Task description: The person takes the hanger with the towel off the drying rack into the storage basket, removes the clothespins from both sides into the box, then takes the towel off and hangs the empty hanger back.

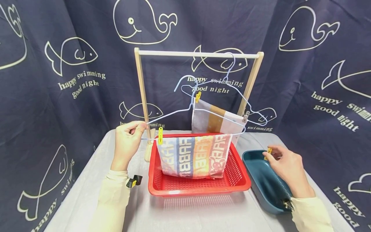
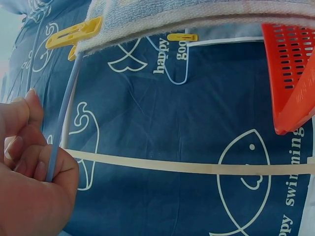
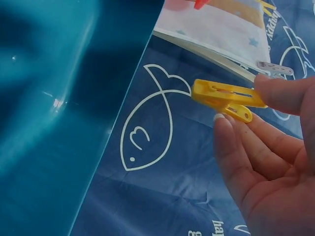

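Note:
My left hand (image 1: 127, 141) grips the left end of a light blue clothes hanger (image 1: 174, 112). A striped towel (image 1: 192, 156) with letters and a rabbit hangs over the hanger's lower bar, its bottom edge inside the red basket (image 1: 200, 192). One yellow clothespin (image 1: 160, 136) clips the towel at its left corner, close to the left hand; no clip shows on its right corner. Over the teal basin (image 1: 261, 190), my right hand (image 1: 290, 166) pinches another yellow clothespin (image 3: 226, 96) between thumb and fingers.
Behind stands a wooden rack (image 1: 185, 54) with a second hanger (image 1: 239, 93) on its bar. From that hanger hangs a white, grey and brown towel (image 1: 215, 117), clipped by a yellow clothespin (image 1: 198, 97) and a metal-looking clip (image 1: 246, 116). A dark patterned curtain (image 1: 87, 25) encloses the table (image 1: 179, 219).

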### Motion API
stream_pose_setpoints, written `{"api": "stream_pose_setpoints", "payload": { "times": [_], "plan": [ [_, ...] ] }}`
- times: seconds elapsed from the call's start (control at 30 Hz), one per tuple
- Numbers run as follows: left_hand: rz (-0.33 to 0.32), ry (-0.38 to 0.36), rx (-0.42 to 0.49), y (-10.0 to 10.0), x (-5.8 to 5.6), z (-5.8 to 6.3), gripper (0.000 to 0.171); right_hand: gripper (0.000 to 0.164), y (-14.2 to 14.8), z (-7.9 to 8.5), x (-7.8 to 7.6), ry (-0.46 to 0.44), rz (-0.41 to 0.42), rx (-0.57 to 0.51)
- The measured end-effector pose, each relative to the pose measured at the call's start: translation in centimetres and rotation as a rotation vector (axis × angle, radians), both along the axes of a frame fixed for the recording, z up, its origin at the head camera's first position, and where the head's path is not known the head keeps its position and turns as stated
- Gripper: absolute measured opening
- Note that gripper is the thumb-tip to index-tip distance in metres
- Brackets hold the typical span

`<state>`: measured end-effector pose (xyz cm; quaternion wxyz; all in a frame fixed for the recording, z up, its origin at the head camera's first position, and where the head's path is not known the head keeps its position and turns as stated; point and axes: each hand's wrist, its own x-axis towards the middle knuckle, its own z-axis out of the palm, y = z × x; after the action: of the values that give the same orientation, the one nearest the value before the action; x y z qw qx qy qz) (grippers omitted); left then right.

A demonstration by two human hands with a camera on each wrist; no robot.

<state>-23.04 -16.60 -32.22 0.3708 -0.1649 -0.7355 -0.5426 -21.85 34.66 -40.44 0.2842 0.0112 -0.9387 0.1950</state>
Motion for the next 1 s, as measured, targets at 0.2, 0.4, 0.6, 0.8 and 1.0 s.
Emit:
{"api": "stream_pose_setpoints", "payload": {
  "times": [0.2, 0.4, 0.6, 0.8, 1.0],
  "plan": [
    [0.003, 0.008, 0.001, 0.0, 0.0, 0.1, 0.013, 0.040, 0.3, -0.5, -0.2, -0.114, -0.005, 0.007],
    [0.013, 0.001, 0.000, -0.1, -0.1, -0.1, 0.013, 0.036, 0.6, -1.0, -0.4, -0.127, 0.024, 0.039],
    [0.018, -0.009, 0.000, -0.7, -1.8, -1.7, 0.010, 0.033, 0.9, -1.4, -0.7, -0.140, 0.037, 0.067],
    [-0.006, 0.000, 0.005, -1.2, -2.4, -2.3, 0.010, 0.032, 1.3, -1.6, -1.1, -0.178, 0.055, 0.086],
    [-0.005, 0.006, -0.005, -1.3, -2.4, -2.3, 0.010, 0.033, 1.5, -2.1, -1.3, -0.213, 0.065, 0.114]
  ]
}}
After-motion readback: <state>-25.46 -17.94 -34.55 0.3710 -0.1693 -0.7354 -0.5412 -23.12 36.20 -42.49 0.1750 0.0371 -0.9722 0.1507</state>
